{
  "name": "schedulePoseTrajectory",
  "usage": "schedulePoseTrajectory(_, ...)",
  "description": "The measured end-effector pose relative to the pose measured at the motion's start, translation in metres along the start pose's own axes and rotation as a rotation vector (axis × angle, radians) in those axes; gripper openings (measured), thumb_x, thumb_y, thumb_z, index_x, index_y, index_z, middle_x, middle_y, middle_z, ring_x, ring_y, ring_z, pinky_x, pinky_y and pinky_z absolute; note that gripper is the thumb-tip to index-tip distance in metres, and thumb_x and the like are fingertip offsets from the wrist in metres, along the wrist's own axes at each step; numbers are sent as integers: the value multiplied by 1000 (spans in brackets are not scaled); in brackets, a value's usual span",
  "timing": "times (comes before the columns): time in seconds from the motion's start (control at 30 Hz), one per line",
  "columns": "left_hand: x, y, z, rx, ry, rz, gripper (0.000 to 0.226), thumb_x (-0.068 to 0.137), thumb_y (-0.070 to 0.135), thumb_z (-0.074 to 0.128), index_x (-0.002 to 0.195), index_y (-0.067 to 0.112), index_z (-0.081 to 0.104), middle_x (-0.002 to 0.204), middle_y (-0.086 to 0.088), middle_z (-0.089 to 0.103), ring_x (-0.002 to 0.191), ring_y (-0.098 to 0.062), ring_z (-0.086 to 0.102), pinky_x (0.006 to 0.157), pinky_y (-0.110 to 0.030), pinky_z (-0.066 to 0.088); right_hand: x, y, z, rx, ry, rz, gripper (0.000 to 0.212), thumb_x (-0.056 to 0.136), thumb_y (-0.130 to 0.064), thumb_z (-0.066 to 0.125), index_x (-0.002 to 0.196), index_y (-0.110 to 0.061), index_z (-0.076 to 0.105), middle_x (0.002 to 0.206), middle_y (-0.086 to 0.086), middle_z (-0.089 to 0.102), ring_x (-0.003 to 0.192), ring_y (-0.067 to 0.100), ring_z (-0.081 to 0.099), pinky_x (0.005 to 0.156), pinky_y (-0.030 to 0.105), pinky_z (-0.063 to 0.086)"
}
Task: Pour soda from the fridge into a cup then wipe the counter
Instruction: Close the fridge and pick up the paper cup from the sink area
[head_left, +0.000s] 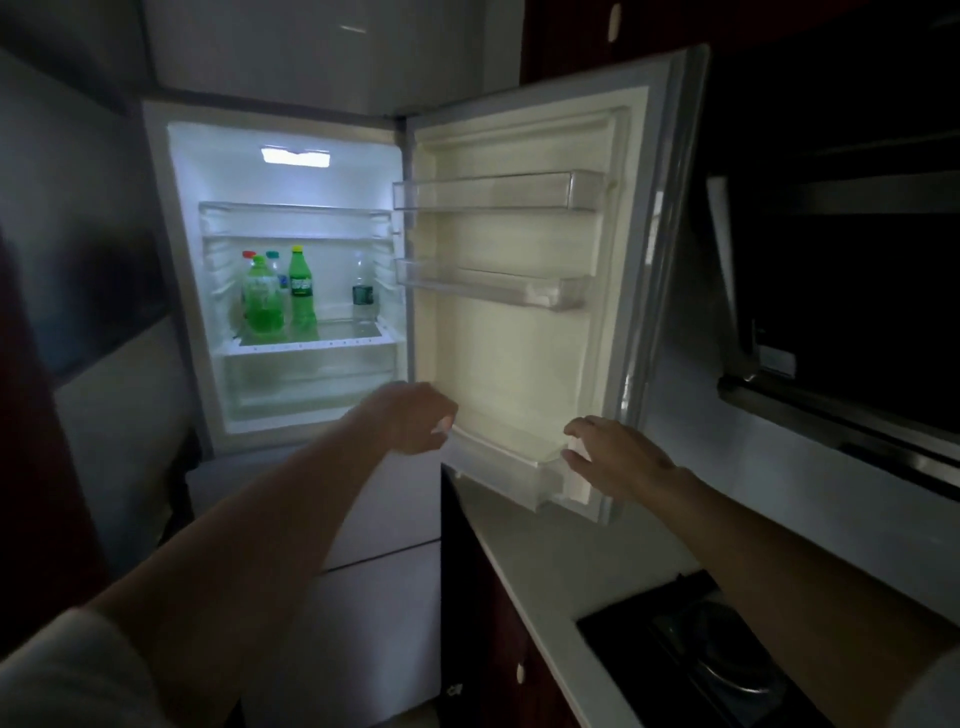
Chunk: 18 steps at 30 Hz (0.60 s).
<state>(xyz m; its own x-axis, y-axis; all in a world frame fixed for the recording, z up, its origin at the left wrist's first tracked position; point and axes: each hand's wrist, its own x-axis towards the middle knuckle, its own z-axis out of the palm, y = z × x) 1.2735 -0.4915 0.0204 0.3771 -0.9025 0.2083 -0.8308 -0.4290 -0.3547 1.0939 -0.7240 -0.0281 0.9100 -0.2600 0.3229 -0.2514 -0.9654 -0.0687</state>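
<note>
- Across the middle of the frame, the fridge (291, 176) stands open with its light on.
- Its door (511, 353) swings out to the right, and the see-through door shelves look bare.
- At lower right, the pale counter (545, 561) runs under the door, with a black stove (701, 654) set into it.
- The left hand (415, 418) is at the left end of the lowest door shelf (509, 457). Its fingers curl under, and I cannot tell if they hold anything.
- The right hand (613, 457) is open and spread, with its fingertips at the right end of that shelf.
- Two green soda bottles (303, 291) stand at middle left, inside the fridge on its shelf, far from both hands.
- A clear bottle (363, 293) stands to their right.
</note>
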Motion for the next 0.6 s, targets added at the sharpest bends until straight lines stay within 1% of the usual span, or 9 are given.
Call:
schedulePoseTrajectory(0.07,37,-1,-7,-8,71,75,26,93,41,51,115,29,59,117,4,64,109,-20,60,85,-33,47,9,9,-1,3,32,68,45,100,-40,47,137,-16,49,134,5,56,115,23,58,92,31,46)
schedulePoseTrajectory(0.17,92,17,-20,-49,138,218,25,94,41,51,115,31,59,115,6,64,109,-19,60,87,-32,47,11,26,4,48,27,183,43,100,-39,48,136,-17,50,133,5,57,117,23,56,96,35,48)
schedulePoseTrajectory(0.23,127,40,-32,-59,145,326,25,95,39,51,116,29,58,115,6,64,109,-18,58,86,-31,44,11,44,5,77,50,225,38,99,-37,49,130,-16,54,125,5,62,109,21,61,91,37,52)
schedulePoseTrajectory(0.3,158,64,-45,-49,186,444,24,94,37,51,115,28,58,113,4,64,106,-19,59,84,-33,47,13,65,2,103,109,254,30,100,-34,49,118,-14,60,114,6,66,99,20,65,86,36,55)
schedulePoseTrajectory(0.37,185,85,-59,-23,241,542,24,94,35,51,114,27,59,112,1,64,102,-21,61,83,-37,50,18,86,-4,86,162,279,29,101,-34,47,114,-13,61,110,6,67,95,20,65,84,38,55)
schedulePoseTrajectory(0.5,239,118,-96,142,343,695,24,94,28,45,109,19,61,105,-4,64,95,-24,61,77,-41,52,39,130,-8,80,243,288,30,100,-36,47,115,-14,60,111,6,65,95,23,64,82,40,54)
schedulePoseTrajectory(0.6,276,132,-131,266,391,730,24,95,27,45,113,18,58,107,-4,61,99,-24,57,80,-37,47,60,158,-9,66,368,241,31,99,-34,48,116,-11,61,112,10,66,98,26,65,82,40,54)
